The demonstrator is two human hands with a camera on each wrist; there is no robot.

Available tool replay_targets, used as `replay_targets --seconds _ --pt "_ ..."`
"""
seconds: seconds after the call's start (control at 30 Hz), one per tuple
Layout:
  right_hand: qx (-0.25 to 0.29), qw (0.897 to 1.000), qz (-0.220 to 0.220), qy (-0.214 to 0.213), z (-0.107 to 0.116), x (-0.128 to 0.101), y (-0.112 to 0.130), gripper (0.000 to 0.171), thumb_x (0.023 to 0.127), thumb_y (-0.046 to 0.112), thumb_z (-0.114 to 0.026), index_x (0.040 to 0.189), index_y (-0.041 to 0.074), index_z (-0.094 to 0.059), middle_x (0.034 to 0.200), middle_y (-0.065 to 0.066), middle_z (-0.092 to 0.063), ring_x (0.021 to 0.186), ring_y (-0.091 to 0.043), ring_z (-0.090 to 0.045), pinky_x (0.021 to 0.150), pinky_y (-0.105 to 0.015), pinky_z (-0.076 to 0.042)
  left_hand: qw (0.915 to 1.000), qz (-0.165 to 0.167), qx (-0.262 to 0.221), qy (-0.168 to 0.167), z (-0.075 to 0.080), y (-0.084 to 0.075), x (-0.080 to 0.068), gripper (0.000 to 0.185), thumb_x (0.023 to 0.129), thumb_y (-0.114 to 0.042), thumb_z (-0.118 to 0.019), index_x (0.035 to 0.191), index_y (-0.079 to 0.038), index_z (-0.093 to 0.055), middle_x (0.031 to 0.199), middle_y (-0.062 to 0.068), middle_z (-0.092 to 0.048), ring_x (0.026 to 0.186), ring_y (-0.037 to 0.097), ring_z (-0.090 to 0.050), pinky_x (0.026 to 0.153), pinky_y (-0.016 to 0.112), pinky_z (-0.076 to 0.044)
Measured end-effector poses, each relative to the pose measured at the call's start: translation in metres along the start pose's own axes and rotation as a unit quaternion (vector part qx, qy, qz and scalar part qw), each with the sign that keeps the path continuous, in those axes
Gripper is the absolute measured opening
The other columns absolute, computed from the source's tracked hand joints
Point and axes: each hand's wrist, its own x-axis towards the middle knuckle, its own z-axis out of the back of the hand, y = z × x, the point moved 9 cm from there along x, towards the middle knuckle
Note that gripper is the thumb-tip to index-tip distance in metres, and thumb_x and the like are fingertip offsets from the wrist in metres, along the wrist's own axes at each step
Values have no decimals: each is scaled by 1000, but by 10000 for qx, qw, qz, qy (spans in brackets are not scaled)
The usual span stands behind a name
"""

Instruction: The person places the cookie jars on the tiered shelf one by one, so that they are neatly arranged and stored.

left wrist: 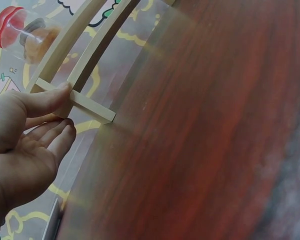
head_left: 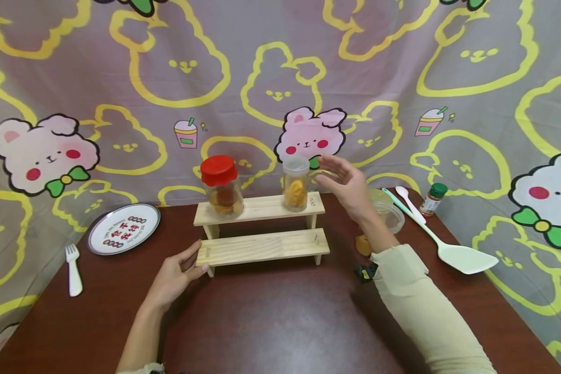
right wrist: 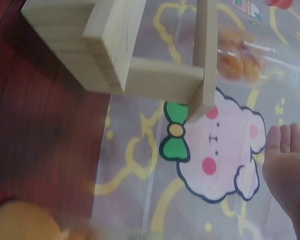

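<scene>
A two-tier wooden shelf [head_left: 262, 244] stands mid-table. On its top tier sit a red-lidded jar [head_left: 222, 187] at the left and a lidless clear jar [head_left: 295, 185] with orange pieces inside at the right. My right hand [head_left: 326, 171] hovers just right of the clear jar, fingers straight, holding nothing; the right wrist view shows its fingertips [right wrist: 289, 137] apart from the shelf [right wrist: 115, 55]. My left hand [head_left: 197, 261] rests against the shelf's lower left end. Its thumb [left wrist: 50, 97] presses the side piece [left wrist: 90, 107] and the fingers lie relaxed beneath.
A printed plate [head_left: 123, 228] and a white fork [head_left: 73, 270] lie at the left. Right of the shelf are a clear lidded container [head_left: 387, 210], an orange object [head_left: 362, 244], a white spoon [head_left: 409, 202], a pale spatula [head_left: 453, 252] and a green-capped bottle [head_left: 435, 198].
</scene>
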Motion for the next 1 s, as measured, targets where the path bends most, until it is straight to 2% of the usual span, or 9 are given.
replay_targets --seconds 0.13,0.33,0.47,0.67,0.87,1.0 --pt "-287 9996 -19 54 10 -7 4 52 92 2 -72 140 -4 -55 138 -13 -60 129 -28 -54 107 -36 -48 10000 -28 -54 4 0 1 0 72 95 -3 -69 154 8 -30 162 19 -28 146 34 -27 99 11 -40" --pt "-568 9980 -226 187 24 -14 7 55 93 7 -73 143 -4 -51 140 -10 -58 128 -23 -54 104 -28 -49 9999 7 -131 0 0 -1 -1 73 95 -4 -70 155 8 -30 162 19 -27 147 33 -27 99 11 -40" --pt "-745 9965 -313 199 35 -18 6 54 94 8 -72 143 -5 -51 139 -8 -58 130 -26 -52 102 -24 -49 9999 7 -157 33 -2 -1 0 73 95 -3 -70 155 7 -30 162 19 -27 146 33 -27 98 10 -41" --pt "-1005 9944 -303 154 50 -24 7 53 94 9 -73 142 -4 -53 137 -5 -61 132 -32 -50 106 -27 -47 9999 43 -144 4 -1 2 0 73 95 -3 -70 155 6 -30 162 17 -28 146 32 -27 97 10 -41" --pt "-1295 9908 -339 203 67 -30 5 53 93 9 -74 141 -2 -54 134 -9 -62 128 -22 -56 104 -25 -49 9999 34 -105 1 0 3 -1 72 95 -4 -70 155 7 -31 162 18 -29 146 32 -28 97 10 -42" --pt "-1645 9854 -380 206 82 -37 3 54 93 8 -75 141 -3 -54 132 -6 -63 125 -18 -57 105 -27 -48 10000 4 -94 18 0 2 0 73 95 -5 -70 155 7 -31 162 19 -28 146 33 -28 99 12 -41"
